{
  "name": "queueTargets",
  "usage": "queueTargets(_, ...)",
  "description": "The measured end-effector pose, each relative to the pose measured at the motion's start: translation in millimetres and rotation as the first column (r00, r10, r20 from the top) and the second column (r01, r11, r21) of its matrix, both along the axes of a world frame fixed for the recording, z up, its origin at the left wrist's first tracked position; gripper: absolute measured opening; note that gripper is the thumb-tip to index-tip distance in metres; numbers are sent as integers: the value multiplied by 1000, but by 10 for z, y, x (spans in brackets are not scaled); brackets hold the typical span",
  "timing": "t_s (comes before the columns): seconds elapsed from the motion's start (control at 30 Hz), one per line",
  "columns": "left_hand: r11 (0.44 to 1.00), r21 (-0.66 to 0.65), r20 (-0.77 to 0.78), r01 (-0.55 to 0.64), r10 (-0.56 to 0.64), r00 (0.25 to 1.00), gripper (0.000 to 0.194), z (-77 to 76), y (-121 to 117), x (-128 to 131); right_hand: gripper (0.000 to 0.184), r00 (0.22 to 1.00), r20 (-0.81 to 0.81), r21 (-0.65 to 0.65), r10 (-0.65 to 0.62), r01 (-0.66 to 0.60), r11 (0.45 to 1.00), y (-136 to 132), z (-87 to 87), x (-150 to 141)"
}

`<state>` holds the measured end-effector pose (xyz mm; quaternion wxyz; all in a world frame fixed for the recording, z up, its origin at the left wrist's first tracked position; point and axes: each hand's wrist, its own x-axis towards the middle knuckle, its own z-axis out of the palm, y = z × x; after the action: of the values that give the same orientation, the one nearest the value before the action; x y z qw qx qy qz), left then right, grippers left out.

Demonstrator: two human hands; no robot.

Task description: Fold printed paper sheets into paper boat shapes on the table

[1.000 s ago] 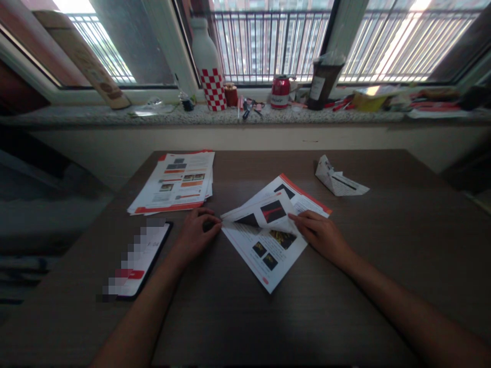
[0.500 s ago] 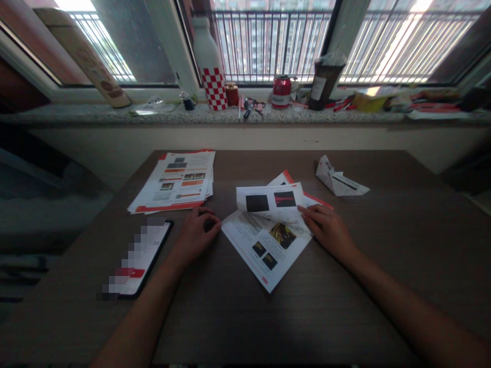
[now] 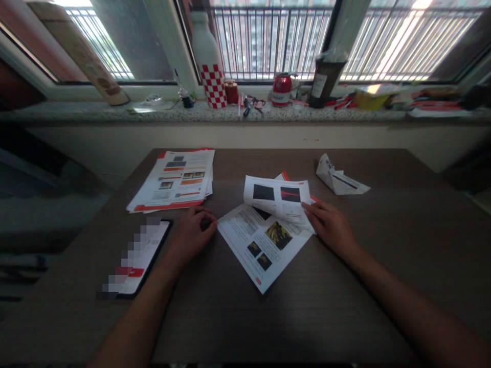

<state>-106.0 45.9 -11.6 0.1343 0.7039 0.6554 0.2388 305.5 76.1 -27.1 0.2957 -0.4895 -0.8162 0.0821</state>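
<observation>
A printed sheet of paper (image 3: 245, 267) lies turned with one corner toward me, its upper part bent over into a curling flap (image 3: 278, 207) with two dark pictures. Thumb and fingers of my left hand (image 3: 193, 230) are pinched at the sheet's left corner. On the other side, my right hand (image 3: 333, 225) grips the right edge where the flap meets the lower layer; its fingertips partly cover the paper there. Red-edged parts of paper show behind the flap, and whether they belong to the same sheet I cannot tell.
At the back left lies a stack of printed sheets (image 3: 178, 179). A phone (image 3: 143, 260) rests beside my left forearm. A folded paper shape (image 3: 339, 179) stands at the back right. The windowsill holds a checkered bottle (image 3: 213, 76), a red can (image 3: 282, 91) and a dark cup (image 3: 325, 82).
The flap has shifted right and slightly up, along with my right hand's fingertips. The sheet's near corner and left corner have slid a little left, my left hand moving with them.
</observation>
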Motion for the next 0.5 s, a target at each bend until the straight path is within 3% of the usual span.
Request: queueTargets(0.5, 999, 42, -108, -1, 5, 994, 21, -10, -26, -38, 37, 999, -33, 17, -2, 3, 1000, -41, 58, 1)
